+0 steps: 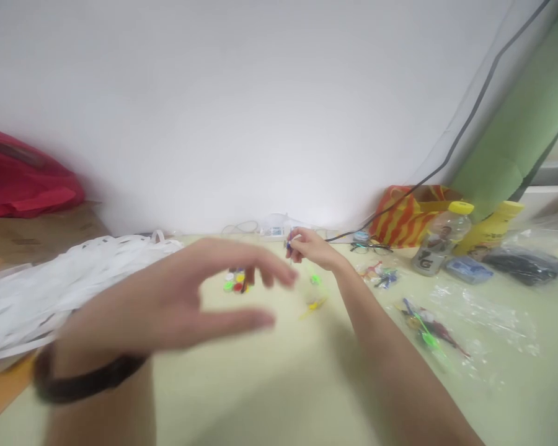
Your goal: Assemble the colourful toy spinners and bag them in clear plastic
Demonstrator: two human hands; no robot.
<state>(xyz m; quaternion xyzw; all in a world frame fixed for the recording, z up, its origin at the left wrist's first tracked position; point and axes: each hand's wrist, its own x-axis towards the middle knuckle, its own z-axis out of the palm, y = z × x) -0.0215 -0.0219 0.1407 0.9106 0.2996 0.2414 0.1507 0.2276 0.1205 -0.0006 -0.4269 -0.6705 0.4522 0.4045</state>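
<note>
My left hand (167, 303) hovers in front of the camera, a little blurred, with thumb and fingers apart and nothing between them. Farther off, my right hand (309, 246) pinches a small blue piece (289, 246) with a thin rod; its exact kind is too small to make out. Beyond my left fingertips is a cluster of small round coloured pieces (235, 284), partly hidden by the fingers. A small green piece (315, 280) and a yellow piece with a thin stem (314, 305) lie on the pale green table (260, 384) below my right hand.
White strips (74, 279) are heaped at left, near a red bag (28, 179) on a cardboard box (41, 232). At right stand a striped bag (395, 217), a clear bottle (439, 241) and a yellow bottle (486, 232). Plastic packets (430, 331), glasses (371, 248) and a cable (469, 121) are there too.
</note>
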